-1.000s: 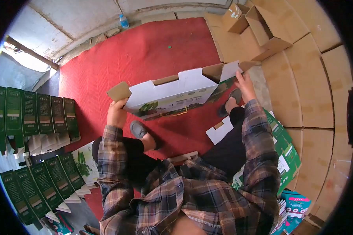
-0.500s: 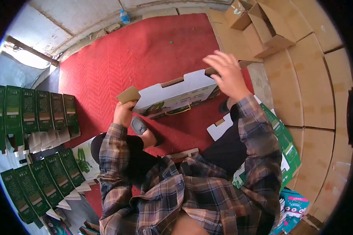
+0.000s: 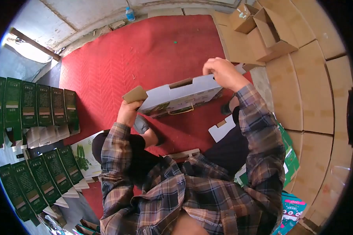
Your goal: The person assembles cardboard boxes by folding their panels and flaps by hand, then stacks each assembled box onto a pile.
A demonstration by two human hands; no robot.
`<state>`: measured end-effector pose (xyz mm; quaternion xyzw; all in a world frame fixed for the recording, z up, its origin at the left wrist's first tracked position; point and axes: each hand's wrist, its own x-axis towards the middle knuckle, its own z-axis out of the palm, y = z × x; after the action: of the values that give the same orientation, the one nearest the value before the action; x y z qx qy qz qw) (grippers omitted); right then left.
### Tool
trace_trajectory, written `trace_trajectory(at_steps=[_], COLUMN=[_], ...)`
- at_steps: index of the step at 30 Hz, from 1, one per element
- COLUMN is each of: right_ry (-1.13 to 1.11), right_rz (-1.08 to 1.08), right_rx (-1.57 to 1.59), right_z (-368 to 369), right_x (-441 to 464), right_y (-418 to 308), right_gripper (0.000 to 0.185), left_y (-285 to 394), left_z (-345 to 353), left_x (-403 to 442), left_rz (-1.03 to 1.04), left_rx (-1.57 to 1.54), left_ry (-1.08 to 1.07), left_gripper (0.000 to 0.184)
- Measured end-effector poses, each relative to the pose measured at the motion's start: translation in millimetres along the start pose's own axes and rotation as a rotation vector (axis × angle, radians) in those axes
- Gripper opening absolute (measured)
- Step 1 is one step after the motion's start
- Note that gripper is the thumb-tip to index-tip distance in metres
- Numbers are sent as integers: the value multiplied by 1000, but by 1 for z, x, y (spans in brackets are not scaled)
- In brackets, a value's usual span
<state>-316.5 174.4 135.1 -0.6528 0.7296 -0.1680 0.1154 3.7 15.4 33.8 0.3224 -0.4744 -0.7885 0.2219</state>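
Observation:
A white printed carton (image 3: 176, 96) with a thin handle on its near face is held up between my knees, over the red mat. An end flap (image 3: 135, 95) of bare brown cardboard sticks out at its left. My left hand (image 3: 128, 113) grips the carton's left end just under that flap. At the opposite end, my right hand (image 3: 222, 72) lies over the top corner with its fingers curled down onto the edge. The fingertips there are partly hidden behind the hand and carton.
Green cartons (image 3: 35, 102) stand in rows at the left. Stacked brown boxes (image 3: 312, 78) line the right, with an open brown box (image 3: 270, 33) at the upper right. Flattened green cardboard (image 3: 289, 156) lies by my right leg. A water bottle (image 3: 130, 14) stands by the wall.
My right hand has come down from above the carton's right end, its spread fingers now curled onto the corner. My left hand keeps its grip.

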Motion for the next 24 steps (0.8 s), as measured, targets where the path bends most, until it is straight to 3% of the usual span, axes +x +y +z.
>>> trace_trajectory(at_steps=[1,3,6,7,8,9,14,16,17,19,22,24], right_ry=[-1,-17,-65,-247,-269,-191,-213,215,214,636,993,967], right_rz=[2,-1,-153,-94,-128,-180,-168,-252,-248,-193,328,660], right_rx=[-2,306,226,237,106,174,31,128,125,203,142,301], right_z=[-1,1,12,15,24,33,33,33,28,9,16,54], right_x=[5,21,32,41,43,45,41,27,18,-5,-50,-71], right_y=[-9,-32,-66,-75,-82,-81,-85,-86,-82,-71,-30,13], right_gripper=[13,18,25,25,24,22,21,22,22,27,45,76], left_y=[-2,-5,-2,-1,1,4,5,2,-1,6,5,4], left_z=[0,-4,-3,-1,2,3,8,2,0,8,9,9], left_x=[1,3,4,3,3,2,1,5,6,1,0,3], left_rz=[13,11,14,18,17,16,22,29,32,37,45,55], left_rx=[-10,-11,-2,1,4,5,-1,29,59,62,62,60], left_ry=[4,-19,-29,-17,-39,-28,1,-20,-33,-19,1,-4], left_gripper=[35,36,36,36,36,37,37,36,35,34,33,33])
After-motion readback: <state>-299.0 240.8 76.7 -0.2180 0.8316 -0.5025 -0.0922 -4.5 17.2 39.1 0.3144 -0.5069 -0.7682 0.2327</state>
